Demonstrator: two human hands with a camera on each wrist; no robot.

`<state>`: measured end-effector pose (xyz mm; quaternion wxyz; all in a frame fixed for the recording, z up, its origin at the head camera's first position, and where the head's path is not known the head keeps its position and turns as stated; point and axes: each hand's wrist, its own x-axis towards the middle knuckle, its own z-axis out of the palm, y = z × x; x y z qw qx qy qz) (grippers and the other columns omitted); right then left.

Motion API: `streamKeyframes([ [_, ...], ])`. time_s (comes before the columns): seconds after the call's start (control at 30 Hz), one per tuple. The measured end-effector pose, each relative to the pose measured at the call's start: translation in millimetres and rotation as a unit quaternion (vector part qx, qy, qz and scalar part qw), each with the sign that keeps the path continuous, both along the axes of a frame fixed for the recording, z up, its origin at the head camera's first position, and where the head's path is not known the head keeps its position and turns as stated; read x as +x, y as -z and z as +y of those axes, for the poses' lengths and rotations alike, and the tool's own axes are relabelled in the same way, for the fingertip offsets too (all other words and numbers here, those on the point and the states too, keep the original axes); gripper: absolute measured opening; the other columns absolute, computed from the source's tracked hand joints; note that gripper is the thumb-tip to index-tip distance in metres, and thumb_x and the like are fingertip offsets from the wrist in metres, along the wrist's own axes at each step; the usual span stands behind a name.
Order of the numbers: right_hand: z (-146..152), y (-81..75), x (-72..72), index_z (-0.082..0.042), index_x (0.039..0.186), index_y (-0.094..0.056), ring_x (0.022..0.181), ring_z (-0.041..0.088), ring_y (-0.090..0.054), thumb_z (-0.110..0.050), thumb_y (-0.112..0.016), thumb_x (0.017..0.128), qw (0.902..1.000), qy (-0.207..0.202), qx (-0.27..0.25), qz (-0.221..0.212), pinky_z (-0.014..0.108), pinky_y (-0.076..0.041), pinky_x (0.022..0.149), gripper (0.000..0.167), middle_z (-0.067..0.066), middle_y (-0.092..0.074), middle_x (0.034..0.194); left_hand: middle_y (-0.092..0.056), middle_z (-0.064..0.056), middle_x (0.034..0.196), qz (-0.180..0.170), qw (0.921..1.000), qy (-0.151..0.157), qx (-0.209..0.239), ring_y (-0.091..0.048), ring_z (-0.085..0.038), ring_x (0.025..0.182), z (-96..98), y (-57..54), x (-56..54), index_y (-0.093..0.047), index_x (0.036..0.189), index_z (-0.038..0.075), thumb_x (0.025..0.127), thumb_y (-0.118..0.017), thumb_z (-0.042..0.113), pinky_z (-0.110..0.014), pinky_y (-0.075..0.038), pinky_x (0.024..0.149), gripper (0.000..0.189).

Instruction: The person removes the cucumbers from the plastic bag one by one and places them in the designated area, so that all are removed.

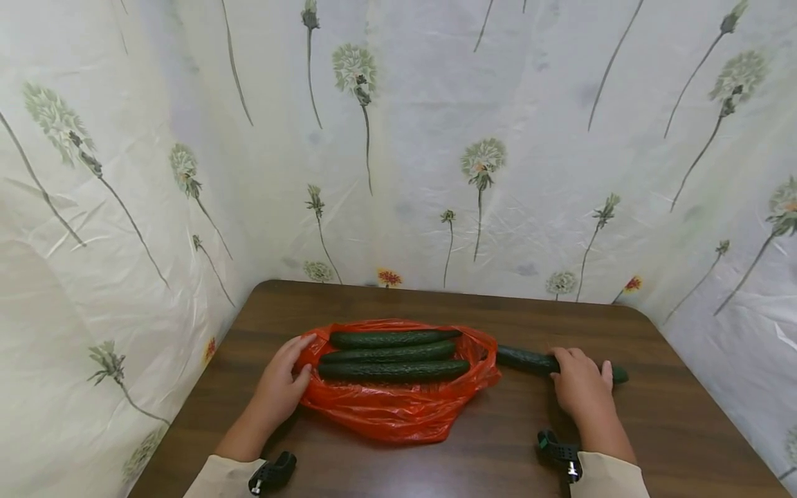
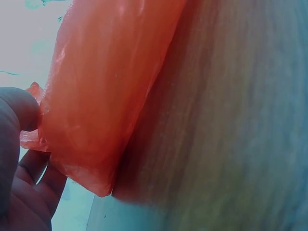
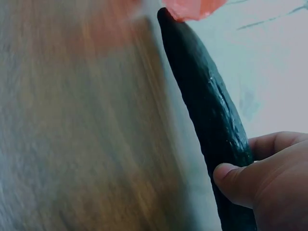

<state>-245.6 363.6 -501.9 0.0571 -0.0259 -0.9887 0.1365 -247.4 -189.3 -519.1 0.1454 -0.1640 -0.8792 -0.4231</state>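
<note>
A thin red plastic bag (image 1: 398, 415) lies spread wide at its mouth on the table, with three dark green cucumbers (image 1: 394, 371) side by side in it. At its left end my left hand (image 1: 280, 384) pinches the bag's edge between thumb and fingers; the left wrist view shows the red film (image 2: 101, 96) in that grasp. To the right of the bag, my right hand (image 1: 582, 387) grips another cucumber (image 1: 526, 360), thumb on one side and fingers on the other. This cucumber's far tip meets the bag's edge in the right wrist view.
Dark brown wood-grain table (image 1: 492, 449) with rounded far corners lies under everything. Pale sheeting (image 1: 411, 138) printed with dandelions hangs behind the table and along both sides. A black wrist mount (image 1: 274, 472) sits by the left cuff and another (image 1: 558, 453) by the right.
</note>
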Motion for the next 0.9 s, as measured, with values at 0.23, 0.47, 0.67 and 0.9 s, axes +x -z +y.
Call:
streamKeyframes([
  [0.23,6.6,4.2,0.7,-0.003,0.147,-0.052,0.136,0.058,-0.042,-0.009,-0.068,0.099,0.9996,0.008,-0.001,-0.028,0.086,0.003,0.112,0.051,0.033,-0.046,0.149,-0.053,-0.019,0.152,-0.001,1.0,0.007,0.002,-0.052,-0.04,0.139,0.8,-0.3,-0.1,-0.055,0.15,0.009,0.097,-0.067,0.0,-0.06,-0.047,0.111,0.056],
  [0.47,7.3,5.1,-3.0,-0.003,0.144,-0.055,0.133,0.059,-0.045,-0.009,-0.07,0.097,0.9995,0.001,0.002,-0.031,0.084,-0.019,0.109,0.049,0.033,-0.05,0.147,-0.053,-0.019,0.152,-0.002,1.0,0.001,0.001,-0.052,-0.041,0.14,0.0,-1.0,-0.7,-0.056,0.15,0.009,0.096,-0.068,0.0,-0.061,-0.045,0.112,0.055],
  [0.67,6.9,1.9,-4.6,-0.004,0.145,-0.055,0.133,0.06,-0.042,-0.013,-0.073,0.096,0.9989,0.01,-0.007,-0.044,0.085,-0.016,0.109,0.053,0.033,-0.047,0.149,-0.053,-0.019,0.152,-0.004,1.0,0.001,0.002,-0.052,-0.041,0.14,-0.2,-1.1,-1.1,-0.056,0.15,0.01,0.096,-0.068,0.0,-0.061,-0.045,0.112,0.056],
  [0.9,6.7,4.1,-4.9,-0.005,0.148,-0.052,0.137,0.06,-0.038,-0.023,-0.076,0.095,0.9979,0.015,-0.017,-0.06,0.086,-0.01,0.109,0.061,0.033,-0.046,0.151,-0.054,-0.018,0.151,0.002,1.0,-0.001,-0.004,-0.053,-0.04,0.139,-0.8,1.6,-0.8,-0.056,0.15,0.01,0.096,-0.069,0.001,-0.06,-0.045,0.113,0.056],
])
